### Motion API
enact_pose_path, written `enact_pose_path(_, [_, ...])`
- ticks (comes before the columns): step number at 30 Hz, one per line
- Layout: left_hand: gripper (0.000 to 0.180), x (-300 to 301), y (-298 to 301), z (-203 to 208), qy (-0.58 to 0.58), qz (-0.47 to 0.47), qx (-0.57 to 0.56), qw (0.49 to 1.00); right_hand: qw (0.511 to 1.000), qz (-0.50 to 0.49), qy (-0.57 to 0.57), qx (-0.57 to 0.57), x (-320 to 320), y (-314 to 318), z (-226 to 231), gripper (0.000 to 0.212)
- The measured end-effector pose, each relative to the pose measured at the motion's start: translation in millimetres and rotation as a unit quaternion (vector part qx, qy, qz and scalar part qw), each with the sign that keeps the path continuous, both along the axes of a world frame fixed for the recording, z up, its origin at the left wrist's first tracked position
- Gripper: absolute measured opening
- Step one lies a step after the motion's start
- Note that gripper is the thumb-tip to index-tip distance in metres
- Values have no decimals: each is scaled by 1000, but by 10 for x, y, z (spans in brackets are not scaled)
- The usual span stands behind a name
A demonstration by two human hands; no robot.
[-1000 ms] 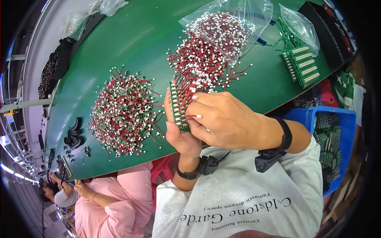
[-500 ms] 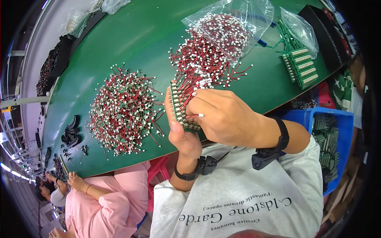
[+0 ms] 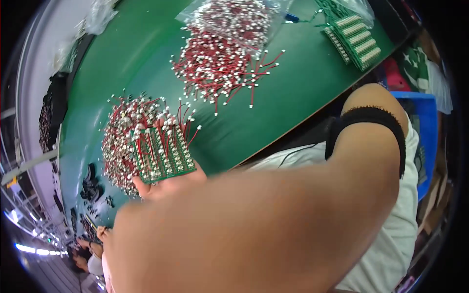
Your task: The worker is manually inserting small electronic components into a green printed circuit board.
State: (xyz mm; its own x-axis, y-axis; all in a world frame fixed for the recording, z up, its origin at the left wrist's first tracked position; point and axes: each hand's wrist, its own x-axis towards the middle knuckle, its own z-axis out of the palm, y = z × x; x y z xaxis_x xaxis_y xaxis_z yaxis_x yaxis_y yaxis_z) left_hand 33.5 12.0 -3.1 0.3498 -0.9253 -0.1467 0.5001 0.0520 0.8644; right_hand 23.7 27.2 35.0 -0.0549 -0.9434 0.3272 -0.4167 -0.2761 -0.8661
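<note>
Work surface seen from above, clock positions taken from the centre of the view. The green table [image 3: 288,93] spans the scene from 9 o'clock round to 2. The right hand and arm [image 3: 234,224], blurred into one mass, cover the view from 3 to 7 o'clock; the grip there cannot be told. The blue bin [image 3: 428,141] stands at 3 o'clock. A pile of red wires [image 3: 210,61] with white plugs lies toward 12 o'clock, partly under a clear bag [image 3: 234,19]; a second wire pile [image 3: 115,146] lies at 9. A stack of green boards [image 3: 354,41] sits between 1 and 2 o'clock. Toward 9 o'clock, the left hand [image 3: 171,185] grasps a wired board [image 3: 163,156], thumb at its near-left corner, red leads rising from its far edge. Small black parts [image 3: 90,185] lie between 8 and 9.
</note>
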Motion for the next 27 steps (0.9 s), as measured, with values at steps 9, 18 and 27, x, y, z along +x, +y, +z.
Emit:
enact_pose_path(9, [76, -134, -48, 14, 71, -23, -99, 992, 990, -127, 65, 0, 28, -39, -287, 60])
enact_pose_path(18, [76, -63, -30, -122, 125, -89, -167, 974, 959, 107, 245, -98, -739, -501, 461, 37])
enact_pose_path(27, [70, -18, -80, -71, 100, 20, -144, 984, 902, 265, 298, -168, -2322, -1167, 131, 21])
